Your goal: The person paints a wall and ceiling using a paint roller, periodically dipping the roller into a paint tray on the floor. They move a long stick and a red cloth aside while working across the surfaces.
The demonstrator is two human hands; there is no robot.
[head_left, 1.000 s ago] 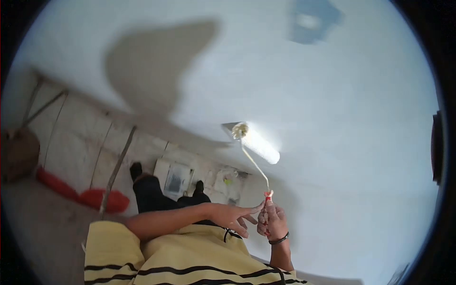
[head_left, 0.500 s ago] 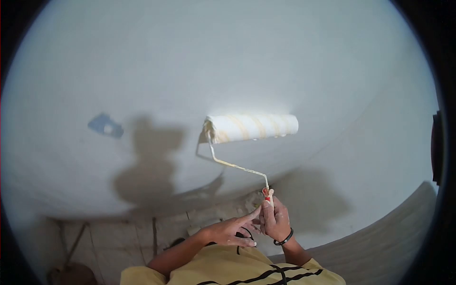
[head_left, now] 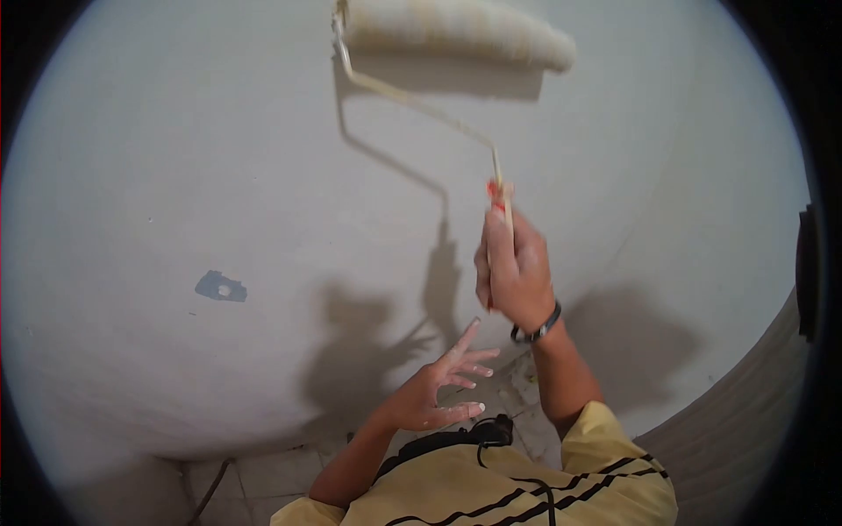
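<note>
A paint roller (head_left: 456,35) with a white, faintly striped sleeve spans the upper part of the view, close against the pale wall (head_left: 219,131). Its bent metal frame runs down to a red and cream handle. My right hand (head_left: 519,267), with a dark band at the wrist, is wrapped around that handle. Below and to the left, my left hand (head_left: 447,381) is raised with its fingers spread and nothing in it. White specks mark its fingertips. Whether the sleeve touches the wall at this instant is hard to tell.
A blue-grey patch (head_left: 221,287) with a pale spot shows on the wall at left. Floor tiles (head_left: 281,473) lie below, with a dark stick-like thing (head_left: 210,491) at lower left. A greyish surface (head_left: 737,438) curves along the lower right. A dark object (head_left: 805,272) stands at the right edge.
My right hand has carried the paint roller upward along the wall. My left hand has come away from the right hand and its fingers have spread. The view has shifted slightly.
</note>
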